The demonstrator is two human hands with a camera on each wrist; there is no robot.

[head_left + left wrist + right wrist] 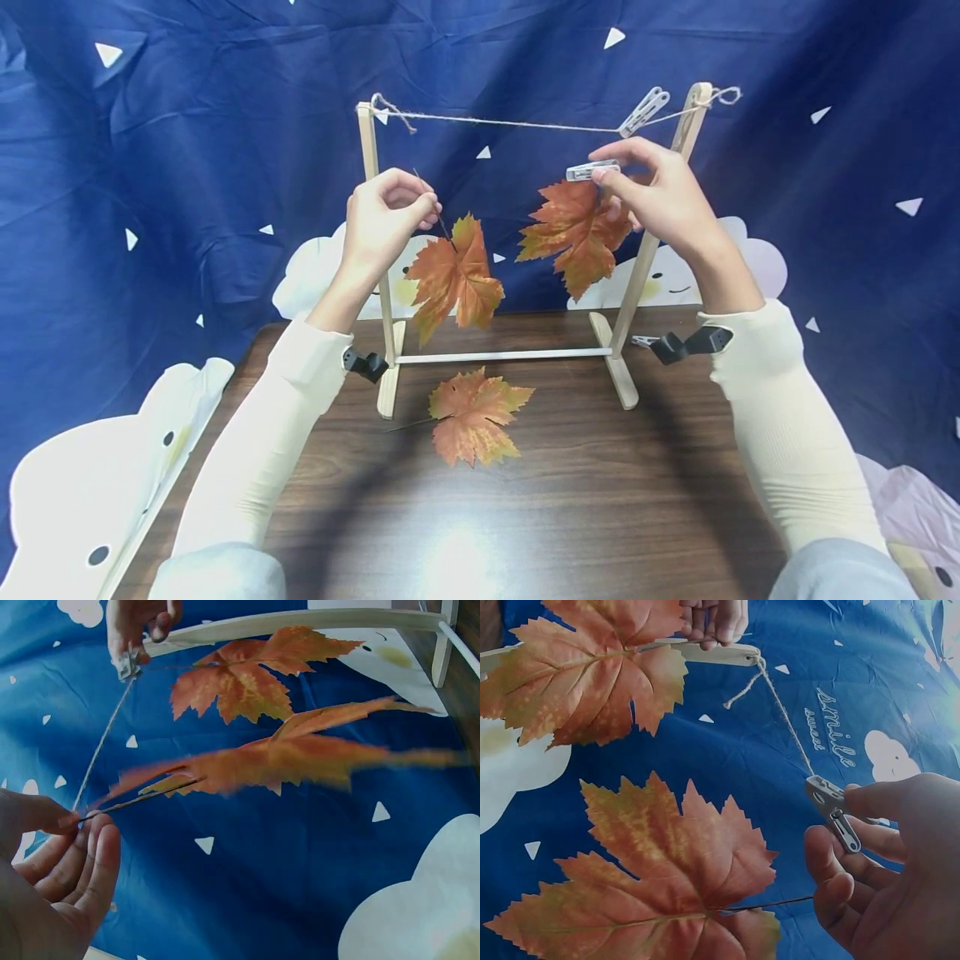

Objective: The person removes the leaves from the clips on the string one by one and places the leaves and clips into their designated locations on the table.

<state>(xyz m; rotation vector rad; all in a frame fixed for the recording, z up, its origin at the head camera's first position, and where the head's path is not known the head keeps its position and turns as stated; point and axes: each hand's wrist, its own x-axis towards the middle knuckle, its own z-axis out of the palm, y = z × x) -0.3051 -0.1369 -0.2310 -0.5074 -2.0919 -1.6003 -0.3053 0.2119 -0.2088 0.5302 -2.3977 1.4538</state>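
Left hand (384, 218) pinches a leaf (459, 279) by its stem (150, 796); right hand (666, 196) a clothespin (582, 172), partly hiding a second leaf (576, 229).

Nearer leaf (315, 759) blurred in left wrist view; head view: right leaf (576, 229) partly behind right hand (658, 190)

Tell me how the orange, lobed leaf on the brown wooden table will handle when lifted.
Probably light: the orange, lobed leaf looks sheet-thin. Likely to dangle: a similar orange leaf hangs by its stem from the left hand.
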